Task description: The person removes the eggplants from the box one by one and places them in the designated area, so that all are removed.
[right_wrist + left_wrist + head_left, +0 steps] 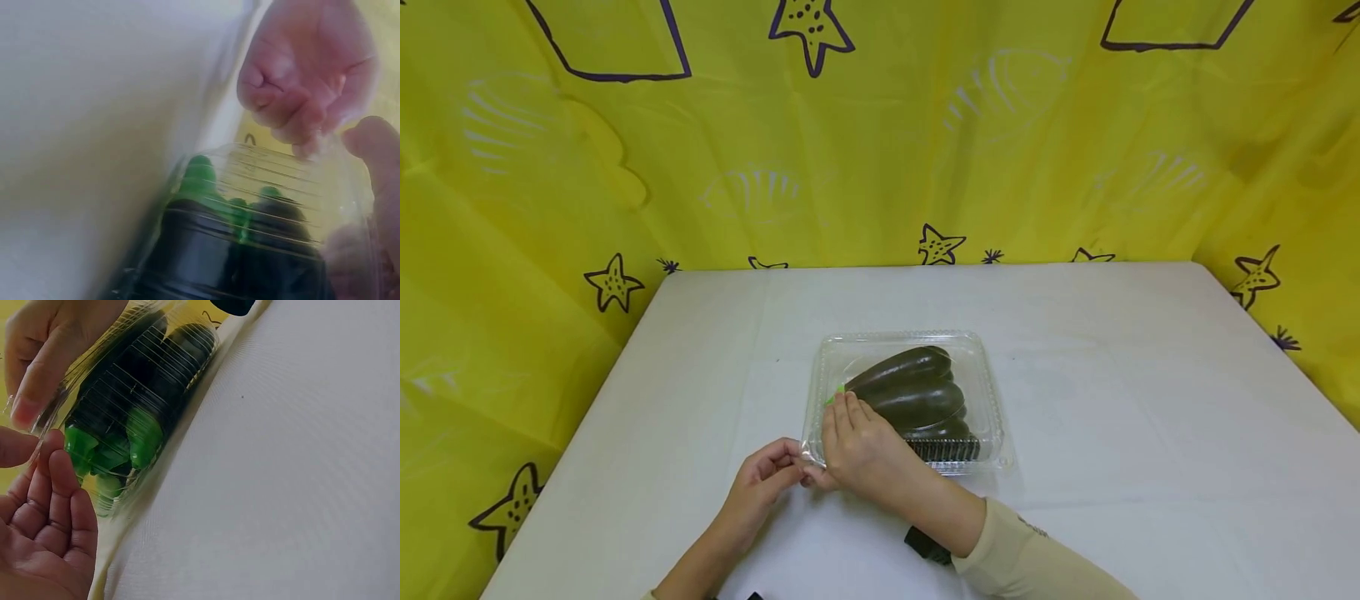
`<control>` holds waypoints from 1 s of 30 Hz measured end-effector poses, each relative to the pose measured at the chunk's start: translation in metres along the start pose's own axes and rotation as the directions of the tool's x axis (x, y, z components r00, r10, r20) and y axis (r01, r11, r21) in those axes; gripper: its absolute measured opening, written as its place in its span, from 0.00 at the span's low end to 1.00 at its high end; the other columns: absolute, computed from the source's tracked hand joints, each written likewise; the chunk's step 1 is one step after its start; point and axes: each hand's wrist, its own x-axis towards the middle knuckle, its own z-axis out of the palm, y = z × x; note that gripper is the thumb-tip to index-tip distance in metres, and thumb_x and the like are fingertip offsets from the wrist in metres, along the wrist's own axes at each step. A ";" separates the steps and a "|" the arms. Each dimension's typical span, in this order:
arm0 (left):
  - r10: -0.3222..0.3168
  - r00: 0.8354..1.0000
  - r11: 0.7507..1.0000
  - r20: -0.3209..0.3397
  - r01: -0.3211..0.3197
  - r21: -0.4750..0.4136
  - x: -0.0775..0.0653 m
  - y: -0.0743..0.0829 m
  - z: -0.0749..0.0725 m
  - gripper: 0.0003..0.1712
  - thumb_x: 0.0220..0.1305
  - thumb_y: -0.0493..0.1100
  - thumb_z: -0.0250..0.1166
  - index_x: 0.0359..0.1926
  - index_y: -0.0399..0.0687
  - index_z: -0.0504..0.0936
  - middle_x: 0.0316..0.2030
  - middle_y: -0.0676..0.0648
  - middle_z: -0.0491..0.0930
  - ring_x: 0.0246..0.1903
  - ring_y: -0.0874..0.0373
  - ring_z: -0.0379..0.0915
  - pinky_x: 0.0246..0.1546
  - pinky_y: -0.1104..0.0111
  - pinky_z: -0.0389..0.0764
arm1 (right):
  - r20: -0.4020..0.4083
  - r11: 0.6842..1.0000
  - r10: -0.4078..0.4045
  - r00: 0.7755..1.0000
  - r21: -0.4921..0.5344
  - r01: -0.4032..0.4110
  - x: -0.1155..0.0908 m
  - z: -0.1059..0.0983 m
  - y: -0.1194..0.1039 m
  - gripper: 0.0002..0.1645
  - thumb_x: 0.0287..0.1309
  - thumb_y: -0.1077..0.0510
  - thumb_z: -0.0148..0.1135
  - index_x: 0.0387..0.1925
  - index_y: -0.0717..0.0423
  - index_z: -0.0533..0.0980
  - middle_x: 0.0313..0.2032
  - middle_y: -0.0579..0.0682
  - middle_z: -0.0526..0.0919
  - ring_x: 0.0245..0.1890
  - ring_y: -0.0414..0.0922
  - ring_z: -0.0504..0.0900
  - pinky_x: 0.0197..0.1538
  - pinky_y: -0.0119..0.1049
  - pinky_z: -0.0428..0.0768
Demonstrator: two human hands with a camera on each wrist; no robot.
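A clear plastic clamshell box point(985, 367) stands on the table, holding several dark eggplants point(917, 402) with green stem ends. At the box's near left corner, my left hand point(758, 479) pinches the rim between thumb and fingers; the left wrist view shows that thumb point(15, 449) against the rim's edge. My right hand point(865, 446) lies across the lid's left part, its fingers extended over the stem ends and its thumb down by the same corner. In the right wrist view, the left hand point(306, 75) is at the box's corner, close to the right thumb point(372, 140).
The box rests on a white-covered table point(1112, 400). Behind and beside the table hangs a yellow curtain point(880, 133) printed with stars and fish. A dark device point(927, 546) is at my right wrist, below the beige sleeve point(1022, 550).
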 end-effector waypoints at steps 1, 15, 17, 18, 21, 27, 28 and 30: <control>0.001 1.000 1.000 0.001 -0.001 -0.002 0.000 0.000 0.000 0.06 0.60 0.28 0.52 0.36 0.25 0.69 0.29 0.51 0.76 0.31 0.62 0.72 0.36 0.71 0.75 | 0.003 1.000 0.000 1.000 -0.001 0.000 0.000 0.000 0.000 0.39 0.54 0.33 0.51 0.34 0.68 0.79 0.34 0.62 0.82 0.37 0.52 0.82 0.43 0.40 0.78; -0.051 0.999 0.999 -0.019 0.051 -0.010 -0.001 0.002 0.001 0.07 0.60 0.30 0.52 0.36 0.26 0.69 0.28 0.51 0.76 0.31 0.62 0.72 0.36 0.71 0.74 | -0.013 0.990 0.092 0.996 0.111 -0.090 -0.002 -0.002 0.004 0.44 0.44 0.27 0.56 0.37 0.67 0.79 0.38 0.60 0.82 0.40 0.50 0.81 0.46 0.35 0.76; -0.062 0.998 0.998 -0.026 0.062 -0.017 0.000 0.002 0.001 0.04 0.60 0.31 0.52 0.35 0.31 0.70 0.28 0.51 0.76 0.30 0.62 0.72 0.36 0.70 0.74 | 0.001 0.980 0.114 0.993 0.165 -0.113 -0.003 -0.004 0.006 0.43 0.44 0.28 0.58 0.38 0.66 0.79 0.39 0.60 0.82 0.42 0.50 0.81 0.48 0.35 0.75; -0.063 0.998 0.998 -0.026 0.063 -0.020 0.000 0.002 0.001 0.04 0.60 0.31 0.52 0.35 0.32 0.71 0.27 0.51 0.76 0.30 0.62 0.72 0.36 0.70 0.74 | 0.010 0.971 0.126 0.992 0.201 -0.125 -0.004 -0.005 0.007 0.42 0.45 0.29 0.59 0.39 0.65 0.79 0.40 0.59 0.81 0.44 0.50 0.80 0.49 0.35 0.75; -0.072 0.997 0.997 -0.031 0.072 -0.020 0.000 0.002 0.001 0.02 0.60 0.31 0.53 0.34 0.35 0.71 0.27 0.51 0.75 0.29 0.62 0.72 0.36 0.70 0.74 | 0.028 0.944 0.153 0.988 0.293 -0.154 -0.006 -0.008 0.010 0.36 0.48 0.34 0.62 0.40 0.64 0.79 0.42 0.59 0.81 0.47 0.50 0.79 0.51 0.35 0.73; -0.097 0.994 0.995 -0.054 0.096 -0.013 0.000 0.003 0.002 0.03 0.59 0.31 0.52 0.34 0.33 0.71 0.27 0.49 0.74 0.29 0.61 0.71 0.35 0.70 0.74 | 0.036 0.914 0.163 0.986 0.370 -0.165 -0.010 -0.010 0.014 0.29 0.50 0.42 0.64 0.41 0.64 0.79 0.45 0.58 0.80 0.49 0.49 0.77 0.54 0.35 0.71; -0.092 0.995 0.996 -0.050 0.091 -0.013 0.000 0.003 0.002 0.04 0.59 0.31 0.52 0.34 0.31 0.71 0.27 0.49 0.74 0.29 0.61 0.71 0.35 0.70 0.74 | 0.035 0.913 0.163 0.986 0.373 -0.164 -0.011 -0.011 0.015 0.29 0.50 0.42 0.65 0.41 0.63 0.79 0.45 0.58 0.80 0.50 0.49 0.77 0.54 0.35 0.71; -0.082 0.996 0.997 -0.042 0.081 -0.012 0.000 0.004 0.002 0.05 0.59 0.30 0.51 0.35 0.28 0.70 0.27 0.49 0.75 0.29 0.61 0.71 0.35 0.70 0.74 | 0.034 0.909 0.163 0.986 0.385 -0.163 -0.013 -0.012 0.016 0.29 0.49 0.42 0.65 0.41 0.63 0.78 0.46 0.58 0.79 0.51 0.50 0.76 0.55 0.35 0.70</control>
